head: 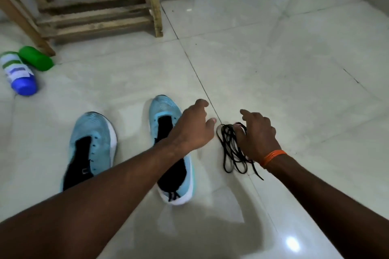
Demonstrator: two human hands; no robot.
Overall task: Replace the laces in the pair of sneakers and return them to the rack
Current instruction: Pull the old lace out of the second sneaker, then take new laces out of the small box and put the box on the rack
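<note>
Two light blue sneakers with black tongues and no laces lie on the tiled floor: the left sneaker and the right sneaker. My left forearm crosses over the right one. A bundle of black laces lies on the floor just right of the shoes. My left hand hovers open beside the bundle, fingers spread. My right hand, with an orange thread on its wrist, rests over the bundle; its thumb touches the laces, and a grip is not clear.
A wooden rack stands at the back left. Two plastic bottles lie on the floor by its leg: a green one and a white one with a blue cap. Pale tiled floor stretches to the right.
</note>
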